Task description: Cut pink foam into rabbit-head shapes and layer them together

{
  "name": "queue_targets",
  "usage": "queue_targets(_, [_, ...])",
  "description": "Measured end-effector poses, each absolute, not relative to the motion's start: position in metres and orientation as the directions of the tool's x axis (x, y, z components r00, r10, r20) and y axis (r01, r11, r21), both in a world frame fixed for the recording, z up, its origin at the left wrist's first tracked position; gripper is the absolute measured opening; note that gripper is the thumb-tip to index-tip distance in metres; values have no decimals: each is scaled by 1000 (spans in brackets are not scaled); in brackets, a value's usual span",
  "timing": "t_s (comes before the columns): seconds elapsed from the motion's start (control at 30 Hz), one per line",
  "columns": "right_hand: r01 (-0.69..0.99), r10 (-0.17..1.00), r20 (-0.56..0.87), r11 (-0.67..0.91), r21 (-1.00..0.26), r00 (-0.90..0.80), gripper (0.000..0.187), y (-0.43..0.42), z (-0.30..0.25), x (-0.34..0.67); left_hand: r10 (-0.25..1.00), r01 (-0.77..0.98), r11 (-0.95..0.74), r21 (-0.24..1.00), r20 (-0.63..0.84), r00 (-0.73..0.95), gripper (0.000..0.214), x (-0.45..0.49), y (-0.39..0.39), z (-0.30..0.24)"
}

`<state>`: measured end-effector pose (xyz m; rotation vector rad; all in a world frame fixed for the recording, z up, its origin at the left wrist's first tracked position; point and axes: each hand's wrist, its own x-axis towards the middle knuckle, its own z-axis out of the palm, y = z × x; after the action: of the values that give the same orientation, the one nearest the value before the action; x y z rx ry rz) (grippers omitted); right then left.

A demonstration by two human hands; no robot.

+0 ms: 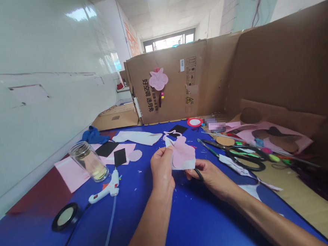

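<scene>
My left hand [162, 169] pinches the upper left edge of a pink felt piece [183, 156] held just above the blue table [193, 218]. My right hand [209, 174] is closed round the black handle of small scissors [199, 174], most of which the felt hides. The felt has a rounded, lobed outline along its top. Both forearms reach in from the bottom of the view.
A white glue gun [105, 189] and a glass jar [89, 160] lie left, a black tape roll [66, 216] nearer me. Large black and green scissors [239, 153], pink and black felt sheets [115, 153] and cardboard walls [175, 81] surround the table. A pink felt flower [158, 79] hangs on the box.
</scene>
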<state>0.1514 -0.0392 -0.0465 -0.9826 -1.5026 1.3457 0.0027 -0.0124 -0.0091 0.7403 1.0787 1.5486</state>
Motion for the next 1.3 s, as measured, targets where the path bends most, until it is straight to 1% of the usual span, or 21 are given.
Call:
queue_targets(0.27, [-23,947,120,118,-993,-297,46,-38,-50,151,965,-403,-17,915,-90,-245,28,4,-14,-7])
queue_targets(0.47, [-1,950,112,117,-993,-293,48,-37,-52,151,963,-413,-13,911,-100,-250,30,4,-14,-6])
queue_targets(0.73, [-21,951,103,102,-995,-292,45,-38,-50,149,964,-421,-14,907,-99,-247,32,4,-13,-6])
queue_targets(0.9, [-71,951,114,97,-993,-288,48,-38,-51,149,972,-425,-10,905,-91,-217,33,5,-15,-6])
queue_targets(1.03, [-63,949,124,111,-992,-289,49,-37,-54,150,973,-423,-9,906,-90,-215,36,6,-15,-6])
queue_targets(1.13, [-62,949,125,112,-992,-290,46,-38,-54,151,972,-425,-15,905,-86,-217,34,6,-15,-6])
queue_targets(1.3, [-107,943,136,108,-988,-303,44,-38,-54,149,970,-416,-12,909,-90,-226,30,6,-15,-6])
